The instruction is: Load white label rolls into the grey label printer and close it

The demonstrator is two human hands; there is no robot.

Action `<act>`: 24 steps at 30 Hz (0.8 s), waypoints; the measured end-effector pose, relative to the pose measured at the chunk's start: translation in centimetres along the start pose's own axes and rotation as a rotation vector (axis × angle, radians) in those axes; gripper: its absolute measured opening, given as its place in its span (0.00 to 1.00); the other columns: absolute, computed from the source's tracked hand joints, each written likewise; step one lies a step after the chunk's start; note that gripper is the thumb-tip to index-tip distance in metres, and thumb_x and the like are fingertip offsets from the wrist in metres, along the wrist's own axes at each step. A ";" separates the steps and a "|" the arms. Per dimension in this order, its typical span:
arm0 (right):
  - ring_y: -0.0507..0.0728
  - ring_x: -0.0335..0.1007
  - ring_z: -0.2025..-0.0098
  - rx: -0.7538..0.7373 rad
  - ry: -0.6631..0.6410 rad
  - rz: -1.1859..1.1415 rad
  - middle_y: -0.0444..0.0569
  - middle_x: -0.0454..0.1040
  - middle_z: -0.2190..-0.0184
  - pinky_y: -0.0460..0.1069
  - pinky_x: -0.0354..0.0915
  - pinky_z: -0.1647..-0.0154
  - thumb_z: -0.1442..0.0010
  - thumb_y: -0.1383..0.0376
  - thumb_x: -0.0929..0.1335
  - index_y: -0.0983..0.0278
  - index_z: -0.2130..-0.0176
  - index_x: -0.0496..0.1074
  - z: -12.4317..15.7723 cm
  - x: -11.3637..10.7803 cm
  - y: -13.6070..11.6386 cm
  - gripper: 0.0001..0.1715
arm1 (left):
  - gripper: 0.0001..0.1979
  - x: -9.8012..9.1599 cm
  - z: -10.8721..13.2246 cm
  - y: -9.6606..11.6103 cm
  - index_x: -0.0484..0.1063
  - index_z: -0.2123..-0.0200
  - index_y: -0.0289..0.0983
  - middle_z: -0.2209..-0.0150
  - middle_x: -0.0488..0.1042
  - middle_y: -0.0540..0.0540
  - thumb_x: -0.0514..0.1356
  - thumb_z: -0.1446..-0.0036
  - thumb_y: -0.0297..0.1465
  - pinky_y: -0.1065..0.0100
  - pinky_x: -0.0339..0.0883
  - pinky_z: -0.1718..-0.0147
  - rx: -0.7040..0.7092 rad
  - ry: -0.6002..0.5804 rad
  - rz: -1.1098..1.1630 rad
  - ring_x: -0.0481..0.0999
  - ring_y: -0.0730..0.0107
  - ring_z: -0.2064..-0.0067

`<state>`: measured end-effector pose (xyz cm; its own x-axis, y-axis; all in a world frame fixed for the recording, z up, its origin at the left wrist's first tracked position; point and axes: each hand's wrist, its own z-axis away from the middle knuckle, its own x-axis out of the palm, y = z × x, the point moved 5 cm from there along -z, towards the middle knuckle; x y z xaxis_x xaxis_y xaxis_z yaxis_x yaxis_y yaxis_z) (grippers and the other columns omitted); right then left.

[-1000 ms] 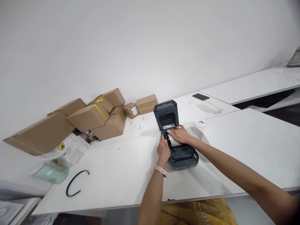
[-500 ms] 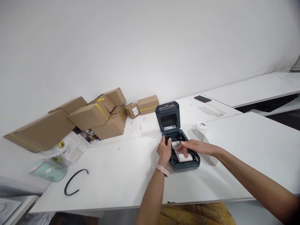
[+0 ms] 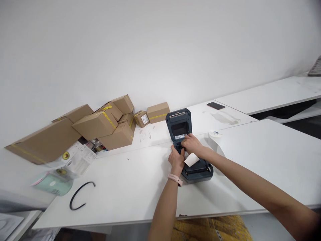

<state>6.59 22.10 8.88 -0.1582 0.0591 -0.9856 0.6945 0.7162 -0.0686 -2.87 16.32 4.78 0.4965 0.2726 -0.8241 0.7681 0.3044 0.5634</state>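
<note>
A dark blue label printer (image 3: 197, 174) stands on the white table with its lid (image 3: 179, 124) raised. My left hand (image 3: 176, 161) is closed on the printer's left side, its thumb over the inner edge. Curled down into the rear of the open body is my right hand (image 3: 192, 144); its fingertips are hidden there, along with whatever they grip. Between the hands a white paper strip (image 3: 192, 160) sticks up, its loose end curling over the printer's front half. A wristband (image 3: 175, 179) is on my left wrist.
Cardboard boxes (image 3: 96, 124) are piled by the wall at left. A black curved band (image 3: 78, 195) and a mint-green pouch (image 3: 54, 183) lie near the left edge. A phone (image 3: 216, 105) lies behind the printer, and a paper strip with a rolled end (image 3: 215, 134) right of it.
My right hand has moved from the printer's front to the rear of its body. The paper's front end has lifted and now curls up. My left hand stays on the left side.
</note>
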 end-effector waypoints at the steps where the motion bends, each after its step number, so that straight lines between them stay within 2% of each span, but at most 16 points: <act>1: 0.64 0.70 0.50 0.002 -0.009 0.018 0.58 0.80 0.66 0.58 0.49 0.40 0.46 0.72 0.67 0.66 0.70 0.78 -0.3 0.4 0.2 0.09 | 0.29 0.1 -0.1 0.0 0.56 0.40 0.35 0.54 0.78 0.34 0.53 0.39 0.45 0.57 0.65 0.57 -0.005 -0.007 -0.004 0.77 0.48 0.52; 4: 0.61 0.74 0.58 0.018 -0.048 0.046 0.53 0.80 0.72 0.59 0.47 0.37 0.44 0.69 0.67 0.64 0.74 0.77 -0.8 2.0 0.7 0.10 | 0.28 0.2 -0.1 0.2 0.56 0.39 0.36 0.54 0.78 0.35 0.53 0.39 0.41 0.57 0.66 0.58 -0.009 -0.015 0.000 0.77 0.49 0.53; 7: 0.61 0.75 0.61 0.039 -0.074 0.050 0.53 0.80 0.72 0.60 0.47 0.38 0.43 0.65 0.66 0.64 0.76 0.77 -1.0 3.2 1.1 0.13 | 0.26 0.1 0.0 0.2 0.54 0.37 0.38 0.54 0.78 0.37 0.51 0.37 0.36 0.59 0.66 0.56 0.014 -0.004 0.022 0.77 0.52 0.53; 10: 0.62 0.76 0.60 0.042 -0.090 0.040 0.54 0.81 0.71 0.59 0.46 0.37 0.44 0.67 0.67 0.64 0.76 0.77 -1.0 3.8 1.3 0.12 | 0.26 -0.3 -0.2 -0.1 0.54 0.36 0.39 0.53 0.78 0.38 0.50 0.37 0.34 0.59 0.65 0.53 0.024 -0.020 0.048 0.77 0.53 0.50; 14: 0.61 0.76 0.62 0.032 -0.105 -0.003 0.54 0.80 0.72 0.59 0.47 0.38 0.46 0.70 0.66 0.64 0.77 0.76 -0.8 3.8 1.4 0.11 | 0.33 -1.0 -1.4 -0.7 0.52 0.35 0.37 0.50 0.76 0.37 0.56 0.42 0.35 0.58 0.65 0.51 0.007 -0.110 0.099 0.74 0.51 0.47; 17: 0.61 0.76 0.65 0.019 -0.120 -0.066 0.53 0.79 0.74 0.59 0.53 0.42 0.48 0.70 0.67 0.64 0.77 0.76 -0.6 3.0 1.2 0.09 | 0.35 -1.5 -2.1 -0.9 0.53 0.35 0.36 0.50 0.77 0.38 0.58 0.45 0.35 0.60 0.65 0.50 0.004 -0.138 0.110 0.75 0.52 0.47; 20: 0.61 0.75 0.64 -0.035 -0.133 -0.143 0.52 0.80 0.70 0.54 0.61 0.51 0.50 0.67 0.69 0.64 0.73 0.77 0.4 0.8 1.0 0.05 | 0.35 -1.6 -2.1 -0.9 0.51 0.34 0.36 0.50 0.77 0.38 0.56 0.43 0.36 0.59 0.64 0.49 0.011 -0.143 0.105 0.74 0.52 0.47; 22: 0.59 0.75 0.62 -0.078 -0.131 -0.256 0.49 0.80 0.65 0.50 0.63 0.56 0.50 0.64 0.70 0.62 0.65 0.78 1.9 -1.2 1.1 0.10 | 0.35 -1.5 -1.7 -0.9 0.50 0.33 0.37 0.50 0.76 0.37 0.55 0.42 0.37 0.57 0.64 0.49 0.015 -0.129 0.086 0.74 0.50 0.47; 24: 0.58 0.74 0.60 -0.065 -0.092 -0.480 0.47 0.80 0.60 0.48 0.65 0.58 0.48 0.59 0.69 0.59 0.59 0.77 4.3 -3.3 2.1 0.16 | 0.33 -1.2 -1.2 -0.9 0.50 0.33 0.36 0.50 0.76 0.36 0.53 0.40 0.37 0.55 0.63 0.50 0.030 -0.097 0.065 0.74 0.49 0.47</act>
<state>11.59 20.39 11.29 -0.3848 -0.3475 -0.8551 0.5126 0.6900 -0.5110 -4.59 16.79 5.35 0.5812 0.2004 -0.7887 0.7441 0.2615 0.6147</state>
